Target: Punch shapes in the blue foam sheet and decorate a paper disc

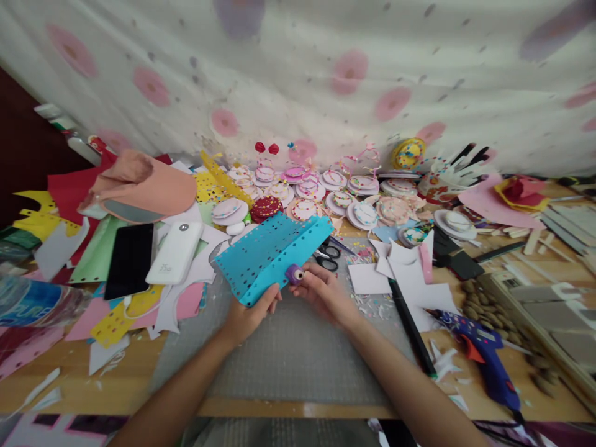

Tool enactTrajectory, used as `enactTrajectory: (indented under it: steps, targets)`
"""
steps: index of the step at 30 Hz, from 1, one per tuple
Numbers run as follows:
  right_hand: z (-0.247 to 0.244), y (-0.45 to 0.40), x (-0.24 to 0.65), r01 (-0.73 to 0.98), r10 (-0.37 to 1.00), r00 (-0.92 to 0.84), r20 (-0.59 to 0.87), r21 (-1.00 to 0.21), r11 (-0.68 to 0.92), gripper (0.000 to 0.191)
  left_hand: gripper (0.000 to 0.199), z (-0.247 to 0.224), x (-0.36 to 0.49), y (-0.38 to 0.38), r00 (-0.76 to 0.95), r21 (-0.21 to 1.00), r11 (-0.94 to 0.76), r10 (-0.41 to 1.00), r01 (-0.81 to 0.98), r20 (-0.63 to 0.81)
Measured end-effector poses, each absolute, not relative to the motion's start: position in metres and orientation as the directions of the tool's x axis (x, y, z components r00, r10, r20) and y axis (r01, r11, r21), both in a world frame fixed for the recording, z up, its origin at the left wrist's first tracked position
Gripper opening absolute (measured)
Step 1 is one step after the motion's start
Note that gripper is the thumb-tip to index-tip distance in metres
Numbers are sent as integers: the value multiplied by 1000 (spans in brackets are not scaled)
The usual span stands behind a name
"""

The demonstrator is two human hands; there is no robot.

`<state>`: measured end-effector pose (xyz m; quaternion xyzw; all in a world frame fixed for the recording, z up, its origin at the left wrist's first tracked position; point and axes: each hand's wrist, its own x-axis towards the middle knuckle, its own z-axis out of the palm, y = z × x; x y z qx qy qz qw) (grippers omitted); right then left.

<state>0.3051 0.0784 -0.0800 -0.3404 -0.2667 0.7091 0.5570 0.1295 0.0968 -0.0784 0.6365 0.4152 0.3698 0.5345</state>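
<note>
A bright blue sheet of paper (267, 248), folded along its length and dotted with many small punched holes, is held above the grey cutting mat (279, 366). My left hand (251, 316) grips its lower edge between thumb and fingers. At the sheet's near right edge sits a small purple craft punch (293, 274), pinched in the fingers of my right hand (326, 295). Whether the paper lies inside the punch's slot I cannot tell. Black-handled scissors (328, 256) lie on the mat just behind my right hand.
Several decorated little paper hats (305, 209) fill the back of the table. To the left are a phone (130, 261), a white power bank (176, 253) and a water bottle (37, 301). A blue glue gun (484, 354) and black pen (412, 329) lie right, among paper scraps.
</note>
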Motion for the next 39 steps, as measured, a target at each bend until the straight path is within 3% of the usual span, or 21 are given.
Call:
enactTrajectory:
  steps: [11, 34, 39]
  targets:
    - [-83, 76, 310, -627, 919, -279, -278, -672, -394, 31, 27, -76, 125, 100, 455, 977, -132, 889, 168, 42]
    - [-82, 78, 313, -609, 892, -306, -333, -652, -452, 22, 27, -76, 123, 103, 481, 942, -211, 874, 260, 63]
    - [-80, 78, 312, -603, 888, -280, -364, -653, -458, 28, 27, -78, 123, 104, 468, 938, -222, 880, 267, 76]
